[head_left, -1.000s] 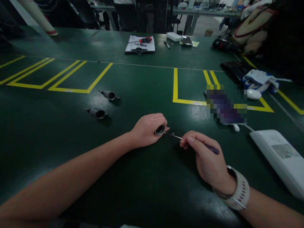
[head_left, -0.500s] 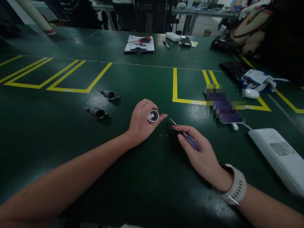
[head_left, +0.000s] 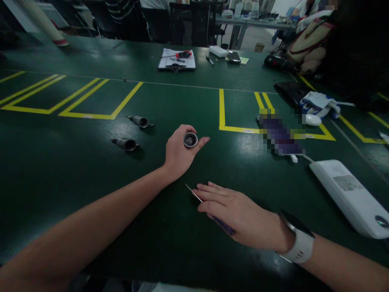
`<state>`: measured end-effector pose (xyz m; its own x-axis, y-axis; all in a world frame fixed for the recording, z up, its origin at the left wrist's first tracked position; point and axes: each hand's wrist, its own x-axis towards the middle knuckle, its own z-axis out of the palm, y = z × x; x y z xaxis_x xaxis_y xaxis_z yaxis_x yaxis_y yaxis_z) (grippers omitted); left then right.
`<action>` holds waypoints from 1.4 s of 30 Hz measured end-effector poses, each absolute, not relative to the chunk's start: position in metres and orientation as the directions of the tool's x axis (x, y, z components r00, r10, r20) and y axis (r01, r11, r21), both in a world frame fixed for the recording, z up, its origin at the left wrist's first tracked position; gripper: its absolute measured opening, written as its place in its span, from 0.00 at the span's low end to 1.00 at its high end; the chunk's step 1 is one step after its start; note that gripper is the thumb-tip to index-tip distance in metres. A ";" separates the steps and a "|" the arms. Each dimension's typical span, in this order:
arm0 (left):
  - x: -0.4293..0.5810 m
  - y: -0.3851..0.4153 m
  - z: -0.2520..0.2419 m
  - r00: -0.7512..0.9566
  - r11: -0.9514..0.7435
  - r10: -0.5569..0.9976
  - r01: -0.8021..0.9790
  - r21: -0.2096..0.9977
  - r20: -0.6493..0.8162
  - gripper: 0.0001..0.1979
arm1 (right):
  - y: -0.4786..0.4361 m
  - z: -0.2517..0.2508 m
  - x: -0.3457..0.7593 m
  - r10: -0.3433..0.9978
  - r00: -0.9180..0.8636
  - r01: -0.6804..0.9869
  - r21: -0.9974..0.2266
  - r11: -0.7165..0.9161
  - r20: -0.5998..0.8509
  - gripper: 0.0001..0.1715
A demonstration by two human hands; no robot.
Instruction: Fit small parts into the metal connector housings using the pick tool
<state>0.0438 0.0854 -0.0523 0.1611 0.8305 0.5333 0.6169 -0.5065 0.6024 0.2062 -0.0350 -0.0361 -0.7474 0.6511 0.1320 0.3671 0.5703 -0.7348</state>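
My left hand is closed round a cylindrical metal part, its round open end facing up toward me and its thumb stretched out to the right. The inside of the part looks dark with small details I cannot make out. Lower right, my right hand lies palm down near the table, fingers extended, with a small screwdriver held under the thumb. The screwdriver's thin shaft points up and left; its purple handle is partly hidden beneath the hand. Two similar metal housings lie on their sides to the left.
The green table carries yellow tape outlines. On the right lie a blurred phone, a white power bank on a cable, and a glove. Farther back are a clipboard, a red-black screwdriver and a pen.
My right hand has moved down and left, turning palm down over the spot where small rings lay; they no longer show. The left hand has tilted the metal part slightly, and its interior looks darker.
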 end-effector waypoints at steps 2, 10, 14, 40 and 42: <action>0.044 0.085 -0.053 0.176 -0.507 0.836 0.607 0.611 0.519 0.16 | -0.042 -0.033 0.213 0.683 -0.711 0.329 -0.779 0.534 0.168 0.27; 0.047 0.076 -0.047 0.299 -0.415 0.906 0.489 0.767 0.300 0.12 | -0.037 -0.037 0.224 0.996 -0.076 -0.237 -0.969 -0.069 -0.052 0.14; 0.047 0.056 -0.033 0.332 -0.116 0.943 0.264 0.957 0.022 0.18 | -0.035 -0.040 0.227 0.996 -0.014 -0.250 -0.964 -0.087 -0.086 0.16; 0.040 0.022 -0.016 0.414 0.393 0.859 -0.157 0.906 -0.301 0.18 | -0.051 -0.030 0.229 0.840 -0.305 0.415 -0.731 0.542 0.450 0.06; 0.040 0.020 -0.016 0.416 0.385 0.860 -0.146 0.911 -0.296 0.17 | -0.051 -0.026 0.230 0.798 -0.288 0.411 -0.684 0.602 0.529 0.08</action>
<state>0.0399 0.0200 -0.0163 0.4162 0.8597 -0.2961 -0.1464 0.3848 0.9113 0.2300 -0.0514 -0.0264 -0.2880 0.7983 0.5290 0.4113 0.6020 -0.6844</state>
